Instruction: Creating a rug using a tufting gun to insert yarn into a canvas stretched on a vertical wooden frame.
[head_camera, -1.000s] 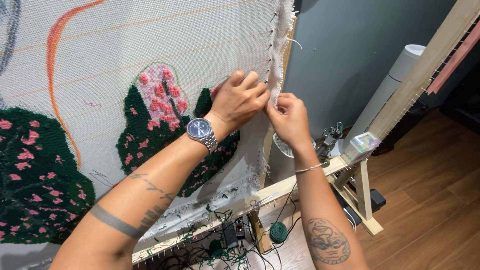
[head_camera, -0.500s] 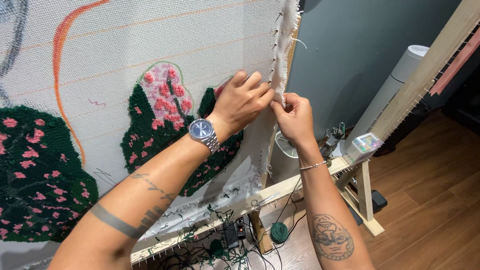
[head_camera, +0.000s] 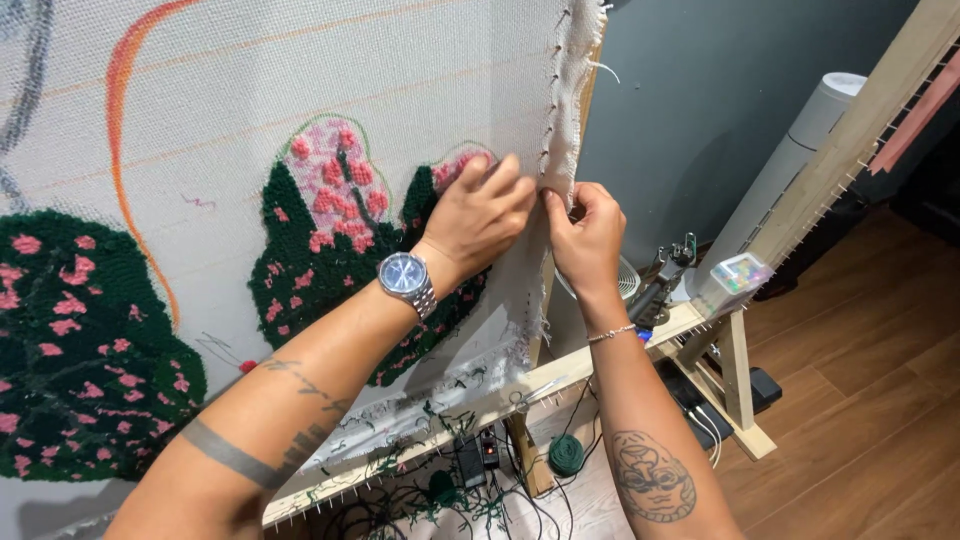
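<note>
Fingers: both sets are pinched shut on the frayed cloth edge (head_camera: 552, 215), left hand (head_camera: 480, 215) pressing from the front, right hand (head_camera: 588, 232) gripping just beside it, fingertips of the two hands nearly touching.
Backing cloth: one big white sheet (head_camera: 330, 90) stretched upright, filling most of the view; its top and left side run out of frame.
Tufted patches: two dark green bushes dotted pink, a large one (head_camera: 80, 350) at lower left, cut off by the picture edge, and a smaller one (head_camera: 320, 250) partly behind the left wrist and hand.
Drawn lines: one orange curve (head_camera: 125, 190) on the bare cloth, plus a grey one in the top left corner, only partly seen.
Frames: two wooden ones, the one (head_camera: 560, 372) holding the cloth and a second (head_camera: 850, 150) leaning at right, its upper end out of view.
Cylinder: one pale upright tube (head_camera: 800, 150) against the grey wall, lower part hidden behind the second frame.
Floor: wooden boards (head_camera: 880, 400) at right.
Tufting tool: one dark device (head_camera: 665, 280) on the bottom rail; its shape is hard to make out.
Yarn: one green ball (head_camera: 566, 453) on the floor among loose threads and cables, too tangled to count.
Small box: one clear container (head_camera: 738, 272) with coloured bits inside, resting on the rail end.
Wristwear: one steel watch with blue dial (head_camera: 406, 280) on the left wrist, one thin bracelet (head_camera: 612, 334) on the right.
Pins: a row of them along the cloth edge, too small to count.
</note>
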